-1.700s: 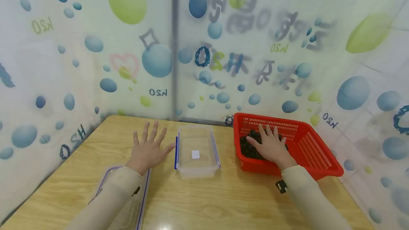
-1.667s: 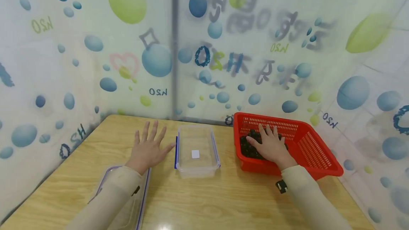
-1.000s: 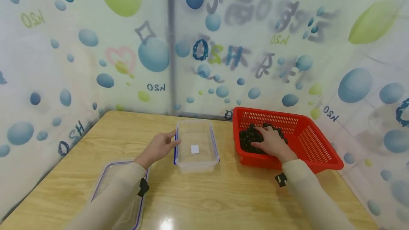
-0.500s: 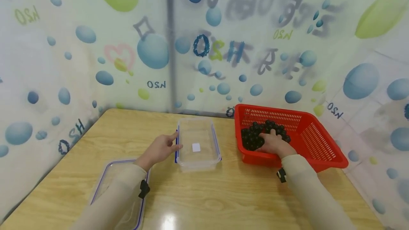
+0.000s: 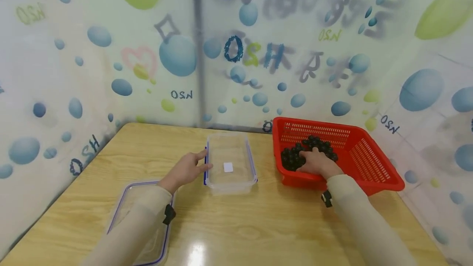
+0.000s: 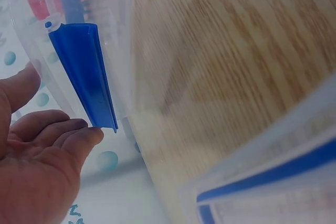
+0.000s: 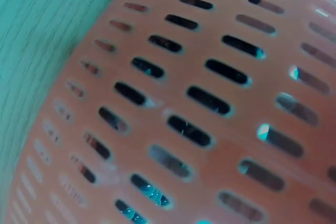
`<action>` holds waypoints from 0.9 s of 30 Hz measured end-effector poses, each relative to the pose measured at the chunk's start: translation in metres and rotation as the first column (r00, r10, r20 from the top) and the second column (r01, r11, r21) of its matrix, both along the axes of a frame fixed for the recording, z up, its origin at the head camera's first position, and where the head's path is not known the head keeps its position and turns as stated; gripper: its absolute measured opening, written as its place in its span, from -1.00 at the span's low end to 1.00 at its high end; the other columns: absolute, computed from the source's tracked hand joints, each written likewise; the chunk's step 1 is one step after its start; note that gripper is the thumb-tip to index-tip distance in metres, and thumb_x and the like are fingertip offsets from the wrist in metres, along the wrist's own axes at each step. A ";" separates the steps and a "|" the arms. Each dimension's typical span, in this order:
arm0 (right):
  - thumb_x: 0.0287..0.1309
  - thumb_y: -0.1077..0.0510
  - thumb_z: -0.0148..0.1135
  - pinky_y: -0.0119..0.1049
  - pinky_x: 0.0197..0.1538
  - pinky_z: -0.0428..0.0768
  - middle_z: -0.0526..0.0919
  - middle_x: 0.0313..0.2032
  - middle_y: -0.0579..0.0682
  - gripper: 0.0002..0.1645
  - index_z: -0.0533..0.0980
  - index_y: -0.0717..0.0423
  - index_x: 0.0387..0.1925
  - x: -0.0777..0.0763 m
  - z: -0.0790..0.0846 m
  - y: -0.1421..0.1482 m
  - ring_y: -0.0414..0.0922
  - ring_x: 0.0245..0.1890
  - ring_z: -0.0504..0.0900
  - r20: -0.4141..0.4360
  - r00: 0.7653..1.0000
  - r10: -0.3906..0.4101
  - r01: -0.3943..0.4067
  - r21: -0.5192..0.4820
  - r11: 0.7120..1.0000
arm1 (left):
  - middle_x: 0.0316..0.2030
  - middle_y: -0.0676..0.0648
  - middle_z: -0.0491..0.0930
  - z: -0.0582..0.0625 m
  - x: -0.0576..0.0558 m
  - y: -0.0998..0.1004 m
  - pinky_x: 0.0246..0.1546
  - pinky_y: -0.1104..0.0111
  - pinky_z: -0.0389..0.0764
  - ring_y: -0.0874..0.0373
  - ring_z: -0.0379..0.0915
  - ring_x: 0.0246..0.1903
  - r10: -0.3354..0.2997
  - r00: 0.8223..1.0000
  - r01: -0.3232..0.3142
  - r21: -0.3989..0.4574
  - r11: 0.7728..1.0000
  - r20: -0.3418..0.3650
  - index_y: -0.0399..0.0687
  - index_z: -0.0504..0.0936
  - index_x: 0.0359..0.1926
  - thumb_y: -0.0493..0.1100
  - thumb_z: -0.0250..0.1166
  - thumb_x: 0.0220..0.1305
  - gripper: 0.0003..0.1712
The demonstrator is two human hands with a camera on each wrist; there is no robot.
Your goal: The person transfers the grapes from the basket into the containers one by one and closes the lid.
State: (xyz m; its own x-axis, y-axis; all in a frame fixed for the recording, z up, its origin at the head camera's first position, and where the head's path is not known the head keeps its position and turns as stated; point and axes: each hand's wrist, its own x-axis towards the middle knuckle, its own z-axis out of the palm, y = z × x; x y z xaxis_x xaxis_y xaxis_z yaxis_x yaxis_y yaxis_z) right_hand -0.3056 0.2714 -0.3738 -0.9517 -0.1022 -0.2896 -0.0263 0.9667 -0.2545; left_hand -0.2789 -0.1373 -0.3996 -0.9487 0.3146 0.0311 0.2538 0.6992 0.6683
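In the head view, a clear plastic box [image 5: 230,184] with blue side clips stands mid-table. My left hand [image 5: 184,171] holds its left rim lightly, thumb over the edge. In the left wrist view, the fingers [image 6: 79,145] lie beside the lower end of a blue clip [image 6: 86,74]. My right hand [image 5: 318,163] reaches into a red basket [image 5: 369,163] and grips dark round fruits like grapes [image 5: 292,157], which sit in clumps. Its fingertips are partly hidden among them. Only the slotted basket wall [image 7: 173,98] shows in the right wrist view, with dark fruit behind the slots.
A clear, blue-edged plastic piece [image 5: 140,216], which looks like a lid, lies at the front left under the left forearm. A white square label [image 5: 228,167] shows through the box. A patterned curtain [image 5: 244,32] borders the wooden table [image 5: 236,233] at back and sides.
Both hands were spread flat, the left beside the box and the right over the fruit. The left moved to the box rim; the right fingers bent down into the fruit. The view tilted slightly down.
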 end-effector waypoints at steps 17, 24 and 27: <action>0.15 -0.05 0.29 0.34 0.05 0.44 0.11 0.25 0.53 -0.08 0.19 0.25 0.43 0.005 0.046 -0.011 0.39 0.13 0.22 -0.216 0.976 -0.032 0.017 -0.070 0.997 | -0.68 0.06 0.09 0.007 0.003 -0.004 -0.61 0.35 0.23 0.20 -0.01 -0.68 0.017 1.000 -0.017 0.003 1.000 0.002 -0.39 0.22 0.40 -0.10 0.22 0.43 -0.31; 0.10 0.03 0.28 0.11 -0.09 0.56 0.25 0.02 0.31 -0.21 0.31 0.17 0.35 0.012 0.080 -0.059 0.21 -0.02 0.26 -0.383 0.924 0.009 -0.048 -0.093 0.994 | -0.70 0.06 0.08 0.005 0.004 -0.001 -0.65 0.40 0.18 0.20 -0.01 -0.70 0.041 0.999 -0.041 0.015 0.999 0.016 -0.35 0.25 0.40 -0.10 0.24 0.41 -0.31; 0.07 0.04 0.32 0.02 -0.16 0.56 0.29 -0.05 0.24 -0.26 0.39 0.13 0.30 0.012 0.088 -0.086 0.16 -0.07 0.27 -0.417 0.906 0.075 -0.123 -0.090 0.988 | -0.73 0.08 0.06 0.003 0.005 0.002 -0.68 0.41 0.16 0.22 -0.04 -0.73 0.022 0.999 -0.023 0.037 0.999 0.029 -0.34 0.22 0.42 -0.09 0.23 0.42 -0.30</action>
State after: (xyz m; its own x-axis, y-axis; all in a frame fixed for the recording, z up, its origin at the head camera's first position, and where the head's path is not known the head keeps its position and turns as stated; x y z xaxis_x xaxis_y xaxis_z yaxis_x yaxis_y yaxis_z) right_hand -0.2933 0.1854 -0.2862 -0.9669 -0.2104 0.1442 -0.2457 0.9197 -0.3061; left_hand -0.2740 -0.1350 -0.3968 -0.9563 0.2922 0.0147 0.2183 0.6793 0.7006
